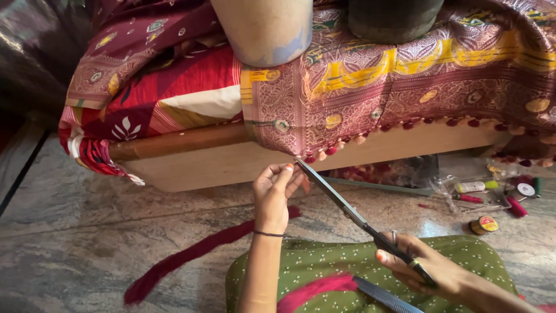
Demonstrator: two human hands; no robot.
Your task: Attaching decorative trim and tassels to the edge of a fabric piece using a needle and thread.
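Right hand (431, 268) gripped around the handles of long metal scissors (353, 214), fingers curled through the loops; blades run up and left from it, tips ending just below the tassel fringe (370, 138) of the maroon brocade saree (405, 81). Whether the blades are parted or closed can't be told. Left hand (277, 188) raised just left of the scissor tips, fingers pressed together in a pinch on something small at the fringe, too small to tell what; thin dark bangle on its wrist.

Saree draped over a wooden bed edge (231, 159), fringe hanging along the front above the scissors. Maroon thread bundle (191, 255) lies on the marble floor (69, 232), left of and below the scissors. Green dotted fabric on the lap (324, 261) under the scissors, with a pink tassel of thread (315, 290) and a dark comb (385, 297) on it. Thread spools and small sewing bits (492, 200) on the floor, right of the scissors.
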